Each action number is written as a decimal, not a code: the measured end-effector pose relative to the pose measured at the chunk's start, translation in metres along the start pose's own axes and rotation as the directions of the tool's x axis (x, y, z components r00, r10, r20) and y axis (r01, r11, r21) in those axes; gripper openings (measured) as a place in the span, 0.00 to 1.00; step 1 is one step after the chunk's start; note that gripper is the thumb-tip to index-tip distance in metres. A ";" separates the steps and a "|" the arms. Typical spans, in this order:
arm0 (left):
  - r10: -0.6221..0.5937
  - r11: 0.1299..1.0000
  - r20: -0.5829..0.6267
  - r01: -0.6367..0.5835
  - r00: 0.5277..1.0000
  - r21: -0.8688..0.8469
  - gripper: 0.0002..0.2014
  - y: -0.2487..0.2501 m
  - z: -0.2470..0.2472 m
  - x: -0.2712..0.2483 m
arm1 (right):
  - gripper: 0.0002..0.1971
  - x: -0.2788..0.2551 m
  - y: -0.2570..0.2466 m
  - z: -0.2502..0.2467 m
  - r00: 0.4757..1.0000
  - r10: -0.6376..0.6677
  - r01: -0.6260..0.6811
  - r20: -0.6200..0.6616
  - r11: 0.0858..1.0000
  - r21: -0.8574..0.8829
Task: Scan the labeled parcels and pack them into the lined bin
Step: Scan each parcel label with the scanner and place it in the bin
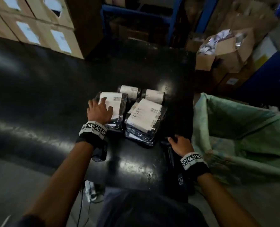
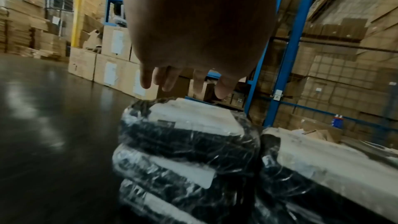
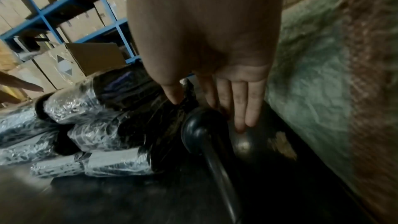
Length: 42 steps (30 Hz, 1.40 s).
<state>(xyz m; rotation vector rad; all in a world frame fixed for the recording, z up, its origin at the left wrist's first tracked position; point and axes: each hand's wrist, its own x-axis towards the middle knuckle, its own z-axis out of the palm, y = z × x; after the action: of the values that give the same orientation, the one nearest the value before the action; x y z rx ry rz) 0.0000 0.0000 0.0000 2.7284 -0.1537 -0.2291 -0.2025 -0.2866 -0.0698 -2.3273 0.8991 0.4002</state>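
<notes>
Several dark plastic-wrapped parcels with white labels lie in stacks on the black table (image 1: 54, 89). My left hand (image 1: 100, 110) (image 2: 185, 81) hovers spread over the left stack's top parcel (image 1: 113, 104) (image 2: 193, 122), fingers straight. A second stack (image 1: 144, 118) (image 2: 312, 156) lies to its right, with two rolled parcels (image 1: 129, 90) behind. My right hand (image 1: 179, 144) (image 3: 228, 105) reaches with straight fingers down to the black handheld scanner (image 1: 168, 148) (image 3: 204, 130) lying at the table's right edge. The bin with a green liner (image 1: 234, 128) (image 3: 312, 74) stands right of the table.
Cardboard boxes (image 1: 37, 27) line the table's far left. Blue racking (image 1: 173, 22) (image 2: 290, 57) with cartons stands behind. An open box of papers (image 1: 221, 46) sits at the far right. A cable (image 1: 86, 202) hangs below the table's front edge.
</notes>
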 end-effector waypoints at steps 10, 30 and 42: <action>-0.036 0.947 0.103 0.067 0.994 -0.313 0.38 -0.059 0.019 0.011 | 0.29 0.000 0.020 0.043 0.991 0.129 -0.095 -0.041 0.883 0.460; 0.029 0.783 0.054 0.011 0.998 -0.622 0.35 -0.067 0.018 0.019 | 0.26 0.004 0.023 0.060 0.986 0.114 -0.161 0.118 0.539 0.827; 0.122 0.852 -0.149 -0.181 0.981 -0.491 0.37 -0.040 -0.010 0.013 | 0.27 -0.003 0.015 0.045 0.988 0.140 -0.135 0.063 0.600 0.788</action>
<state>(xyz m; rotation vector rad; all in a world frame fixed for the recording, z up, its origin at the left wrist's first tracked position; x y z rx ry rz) 0.0175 0.0391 -0.0083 2.1860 -0.2400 -0.0561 -0.2178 -0.2659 -0.1097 -1.4259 0.9979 0.0151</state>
